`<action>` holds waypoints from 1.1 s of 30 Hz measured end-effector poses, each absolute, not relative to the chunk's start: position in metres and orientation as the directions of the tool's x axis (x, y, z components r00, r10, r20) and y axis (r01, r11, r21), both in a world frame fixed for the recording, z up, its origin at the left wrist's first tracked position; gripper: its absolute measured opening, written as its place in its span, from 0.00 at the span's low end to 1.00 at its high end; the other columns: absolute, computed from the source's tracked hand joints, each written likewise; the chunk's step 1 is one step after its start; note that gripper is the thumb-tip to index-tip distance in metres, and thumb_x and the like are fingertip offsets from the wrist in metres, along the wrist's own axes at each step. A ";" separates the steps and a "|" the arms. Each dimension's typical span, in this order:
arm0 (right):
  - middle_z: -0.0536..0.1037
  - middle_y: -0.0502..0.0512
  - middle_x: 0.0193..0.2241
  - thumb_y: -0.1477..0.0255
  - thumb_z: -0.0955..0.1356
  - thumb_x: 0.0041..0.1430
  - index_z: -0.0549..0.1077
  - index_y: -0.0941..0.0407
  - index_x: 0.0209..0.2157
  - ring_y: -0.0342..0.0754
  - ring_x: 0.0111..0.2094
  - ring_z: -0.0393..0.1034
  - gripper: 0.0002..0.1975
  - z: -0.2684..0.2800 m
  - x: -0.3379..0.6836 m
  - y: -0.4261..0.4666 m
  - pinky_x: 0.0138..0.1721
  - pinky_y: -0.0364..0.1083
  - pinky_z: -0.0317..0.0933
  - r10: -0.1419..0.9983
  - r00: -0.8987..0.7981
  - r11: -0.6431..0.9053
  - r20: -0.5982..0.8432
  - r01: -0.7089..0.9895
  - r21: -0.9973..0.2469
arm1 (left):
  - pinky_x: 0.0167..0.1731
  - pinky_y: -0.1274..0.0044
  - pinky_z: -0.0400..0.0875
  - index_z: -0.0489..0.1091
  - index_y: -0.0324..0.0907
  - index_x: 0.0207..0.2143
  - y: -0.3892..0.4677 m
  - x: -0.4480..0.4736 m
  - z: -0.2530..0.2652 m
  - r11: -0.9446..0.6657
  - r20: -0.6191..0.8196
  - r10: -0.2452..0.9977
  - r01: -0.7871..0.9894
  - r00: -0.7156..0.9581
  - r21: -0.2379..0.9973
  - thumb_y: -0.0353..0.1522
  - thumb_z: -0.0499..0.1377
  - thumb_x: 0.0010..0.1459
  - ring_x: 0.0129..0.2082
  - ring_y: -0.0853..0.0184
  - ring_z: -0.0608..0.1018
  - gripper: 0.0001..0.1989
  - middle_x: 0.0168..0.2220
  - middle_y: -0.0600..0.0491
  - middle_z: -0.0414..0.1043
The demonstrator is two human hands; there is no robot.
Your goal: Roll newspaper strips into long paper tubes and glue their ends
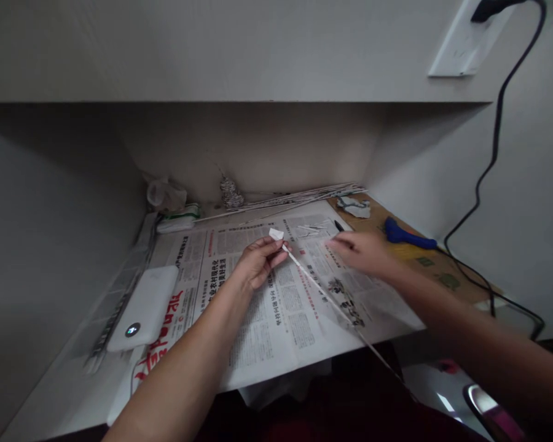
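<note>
My left hand (265, 261) pinches the upper end of a thin rolled paper stick (320, 288) over the newspaper (258, 344). A small white paper flap (276, 234) sticks out above the fingertips. From there the stick slants down to the right, past the table's front edge. Apart from the stick, to its right, my right hand (362, 250) is slightly blurred, with its fingers curled together. Whatever lies in those fingers, if anything, is hidden. The dark tip of a slim object (338, 226) shows just behind them; I cannot tell whether it is held.
Many thin paper sticks (286, 201) lie along the back. A blue-handled tool (409, 234) with a black cord rests on cardboard (431, 267) at the right. At the left are a white power bank (142, 307) and a tissue pack (179, 219). An overhead panel (235, 55) hangs above.
</note>
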State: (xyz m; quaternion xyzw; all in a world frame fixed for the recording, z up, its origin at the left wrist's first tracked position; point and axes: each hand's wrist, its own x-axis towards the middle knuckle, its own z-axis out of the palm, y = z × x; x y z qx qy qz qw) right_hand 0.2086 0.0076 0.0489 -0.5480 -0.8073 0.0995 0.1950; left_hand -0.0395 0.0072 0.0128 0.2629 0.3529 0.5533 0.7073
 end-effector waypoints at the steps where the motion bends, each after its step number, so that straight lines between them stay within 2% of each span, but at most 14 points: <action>1: 0.74 0.54 0.25 0.59 0.61 0.59 0.74 0.58 0.31 0.45 0.25 0.66 0.18 0.045 0.183 0.008 0.27 0.43 0.56 0.910 -0.401 0.391 0.109 0.737 -0.552 | 0.30 0.82 0.76 0.69 0.33 0.31 0.008 -0.041 0.013 0.249 -0.203 0.968 -0.597 0.146 0.762 0.20 0.59 0.51 0.32 0.67 0.79 0.03 0.31 0.46 0.75; 2: 0.73 0.53 0.24 0.58 0.62 0.58 0.73 0.58 0.30 0.44 0.24 0.65 0.18 0.040 0.159 0.009 0.25 0.42 0.56 0.891 -0.453 0.350 0.042 0.622 -0.700 | 0.29 0.82 0.75 0.69 0.33 0.31 0.008 -0.042 0.013 0.247 -0.193 0.969 -0.600 0.154 0.761 0.21 0.59 0.51 0.31 0.68 0.79 0.03 0.31 0.47 0.74; 4: 0.70 0.50 0.21 0.55 0.64 0.56 0.72 0.58 0.30 0.41 0.20 0.63 0.19 0.029 0.122 0.012 0.22 0.41 0.56 0.875 -0.482 0.176 -0.057 0.425 -0.888 | 0.29 0.83 0.75 0.69 0.33 0.31 0.011 -0.048 0.013 0.238 -0.177 0.971 -0.613 0.160 0.754 0.22 0.59 0.52 0.29 0.70 0.78 0.03 0.30 0.48 0.74; 7: 0.65 0.47 0.18 0.54 0.64 0.54 0.69 0.59 0.26 0.38 0.16 0.58 0.20 0.015 0.097 0.016 0.19 0.40 0.54 0.882 -0.468 0.013 -0.063 0.156 -0.988 | 0.27 0.84 0.74 0.70 0.34 0.31 0.016 -0.057 0.012 0.234 -0.182 0.972 -0.625 0.146 0.745 0.23 0.59 0.52 0.26 0.72 0.77 0.02 0.29 0.50 0.74; 11: 0.64 0.45 0.18 0.55 0.66 0.53 0.68 0.59 0.27 0.36 0.16 0.57 0.19 0.006 0.099 0.016 0.16 0.38 0.48 0.831 -0.531 -0.203 -0.168 -0.009 -0.979 | 0.26 0.84 0.74 0.71 0.35 0.33 0.019 -0.062 0.011 0.286 -0.222 0.958 -0.596 0.181 0.751 0.24 0.60 0.52 0.26 0.72 0.77 0.04 0.31 0.49 0.75; 16: 0.62 0.44 0.15 0.56 0.66 0.55 0.67 0.58 0.28 0.35 0.14 0.53 0.18 0.000 0.109 0.017 0.15 0.37 0.41 0.783 -0.590 -0.314 -0.195 -0.103 -0.944 | 0.29 0.82 0.75 0.71 0.34 0.36 0.018 -0.060 0.009 0.298 -0.206 0.953 -0.569 0.222 0.767 0.25 0.60 0.52 0.28 0.70 0.78 0.07 0.34 0.47 0.75; 19: 0.60 0.43 0.15 0.57 0.66 0.55 0.66 0.58 0.29 0.36 0.14 0.52 0.17 -0.002 0.111 0.019 0.15 0.38 0.41 0.735 -0.635 -0.428 -0.238 -0.162 -0.889 | 0.29 0.82 0.75 0.71 0.35 0.36 0.017 -0.060 0.009 0.297 -0.200 0.953 -0.562 0.229 0.772 0.25 0.60 0.53 0.30 0.69 0.78 0.07 0.35 0.46 0.75; 22: 0.57 0.42 0.15 0.59 0.66 0.56 0.63 0.58 0.28 0.36 0.15 0.51 0.16 -0.002 0.112 0.020 0.16 0.38 0.42 0.635 -0.735 -0.562 -0.237 -0.228 -0.795 | 0.30 0.83 0.75 0.71 0.35 0.36 0.017 -0.061 0.009 0.288 -0.185 0.955 -0.560 0.233 0.777 0.25 0.60 0.53 0.31 0.70 0.78 0.06 0.35 0.48 0.75; 25: 0.56 0.43 0.15 0.61 0.64 0.58 0.62 0.57 0.27 0.37 0.16 0.52 0.15 0.001 0.113 0.018 0.17 0.38 0.44 0.553 -0.799 -0.639 -0.237 -0.223 -0.736 | 0.31 0.83 0.75 0.71 0.35 0.36 0.017 -0.060 0.009 0.275 -0.171 0.958 -0.556 0.231 0.785 0.26 0.61 0.52 0.31 0.70 0.78 0.07 0.34 0.49 0.75; 27: 0.56 0.43 0.15 0.60 0.64 0.59 0.61 0.57 0.27 0.37 0.16 0.52 0.15 0.003 0.113 0.016 0.17 0.39 0.44 0.560 -0.789 -0.622 -0.251 -0.202 -0.756 | 0.31 0.83 0.75 0.71 0.35 0.35 0.017 -0.060 0.008 0.270 -0.174 0.960 -0.562 0.219 0.782 0.25 0.61 0.52 0.31 0.71 0.78 0.06 0.33 0.49 0.75; 29: 0.57 0.43 0.15 0.58 0.63 0.58 0.62 0.57 0.27 0.37 0.15 0.50 0.16 0.005 0.112 0.013 0.17 0.39 0.44 0.627 -0.737 -0.529 -0.252 -0.165 -0.832 | 0.30 0.83 0.75 0.71 0.36 0.34 0.017 -0.059 0.008 0.267 -0.184 0.962 -0.570 0.201 0.777 0.25 0.61 0.51 0.30 0.71 0.78 0.05 0.32 0.50 0.75; 31: 0.60 0.43 0.15 0.56 0.65 0.56 0.64 0.56 0.28 0.37 0.15 0.51 0.17 0.005 0.110 0.011 0.17 0.39 0.46 0.738 -0.646 -0.334 -0.196 -0.097 -0.938 | 0.29 0.83 0.75 0.70 0.36 0.33 0.017 -0.059 0.008 0.263 -0.188 0.964 -0.571 0.187 0.778 0.25 0.61 0.51 0.30 0.71 0.78 0.05 0.32 0.50 0.75; 33: 0.62 0.44 0.15 0.57 0.66 0.55 0.65 0.56 0.28 0.37 0.15 0.54 0.16 0.006 0.110 0.009 0.17 0.39 0.48 0.829 -0.554 -0.079 -0.076 0.020 -0.997 | 0.28 0.83 0.75 0.70 0.36 0.33 0.017 -0.059 0.008 0.255 -0.189 0.966 -0.569 0.175 0.782 0.26 0.62 0.51 0.29 0.71 0.78 0.05 0.31 0.50 0.75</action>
